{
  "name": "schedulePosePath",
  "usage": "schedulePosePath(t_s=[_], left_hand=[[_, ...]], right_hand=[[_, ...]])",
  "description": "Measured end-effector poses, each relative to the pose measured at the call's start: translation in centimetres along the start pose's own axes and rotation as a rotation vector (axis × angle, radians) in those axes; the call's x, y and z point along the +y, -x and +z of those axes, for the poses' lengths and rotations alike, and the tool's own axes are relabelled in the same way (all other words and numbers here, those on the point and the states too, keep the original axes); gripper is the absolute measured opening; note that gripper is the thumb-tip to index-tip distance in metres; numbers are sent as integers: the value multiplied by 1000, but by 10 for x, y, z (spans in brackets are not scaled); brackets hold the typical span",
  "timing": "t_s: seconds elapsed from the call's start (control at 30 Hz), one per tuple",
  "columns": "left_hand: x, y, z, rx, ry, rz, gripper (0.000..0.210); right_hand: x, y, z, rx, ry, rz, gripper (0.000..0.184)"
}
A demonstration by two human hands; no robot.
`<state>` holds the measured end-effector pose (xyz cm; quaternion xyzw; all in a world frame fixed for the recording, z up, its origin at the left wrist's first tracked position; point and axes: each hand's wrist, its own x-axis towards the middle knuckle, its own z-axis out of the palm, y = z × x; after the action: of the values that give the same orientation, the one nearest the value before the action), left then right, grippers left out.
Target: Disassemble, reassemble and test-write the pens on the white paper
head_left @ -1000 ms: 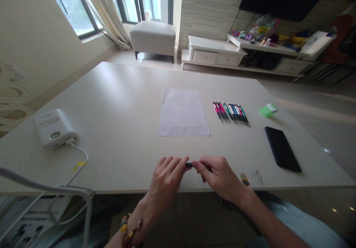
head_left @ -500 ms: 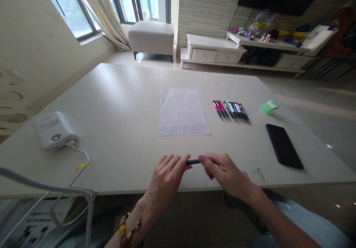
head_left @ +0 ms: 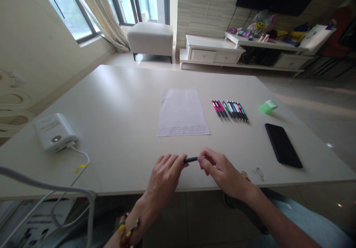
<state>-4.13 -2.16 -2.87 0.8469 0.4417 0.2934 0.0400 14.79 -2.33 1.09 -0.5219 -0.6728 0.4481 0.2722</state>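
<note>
Close to the table's front edge, a pen (head_left: 190, 160) is held level between my two hands, its black grip section showing. My left hand (head_left: 165, 173) is closed around one end, and the fingers hide the rest of that end. At the other end, the thumb and fingertips of my right hand (head_left: 218, 166) pinch the tip. Beyond the hands lies a sheet of paper (head_left: 180, 108) with rows of small writing along its near edge. A row of several pens (head_left: 229, 110) in pink, green, white and blue lies to the right of the sheet.
A black phone (head_left: 283, 145) and a green-and-white small packet (head_left: 268, 107) lie at the right. Beside my right wrist are a small yellow round item (head_left: 245, 175) and a clear small item (head_left: 259, 173). A white device (head_left: 55, 132) with a cable (head_left: 83, 153) stands at the left.
My right hand's fingers have shifted and loosened slightly around the pen's tip. The pen has tilted a little, its right end now higher. The view has moved slightly.
</note>
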Motion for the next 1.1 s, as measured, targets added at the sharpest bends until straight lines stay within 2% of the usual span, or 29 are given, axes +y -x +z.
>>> schedulePosePath(t_s=[0.17, 0.3, 0.4, 0.53, 0.67, 0.8, 0.97, 1.1], left_hand=[[-1, 0, 2, -4, 22, 22, 17], [0, 1, 2, -3, 21, 28, 18], [0, 1, 2, -7, 16, 59, 18], [0, 1, 2, 1, 30, 36, 17], [-2, 0, 1, -5, 24, 41, 16], [0, -1, -1, -15, 13, 50, 16], [0, -2, -1, -24, -1, 70, 16], [-1, -2, -1, -20, 18, 36, 17]], right_hand=[[-1, 0, -2, 7, 17, 1, 46], [-2, 0, -6, 19, 56, -33, 40], [-2, 0, -5, 13, 46, -16, 48], [-2, 1, -1, -22, 50, -65, 39], [-1, 2, -1, -59, -37, 29, 52], [-1, 1, -2, -10, 70, -44, 38], [-2, 1, 3, 50, 14, -2, 46], [-1, 2, 5, 48, 56, -78, 36]])
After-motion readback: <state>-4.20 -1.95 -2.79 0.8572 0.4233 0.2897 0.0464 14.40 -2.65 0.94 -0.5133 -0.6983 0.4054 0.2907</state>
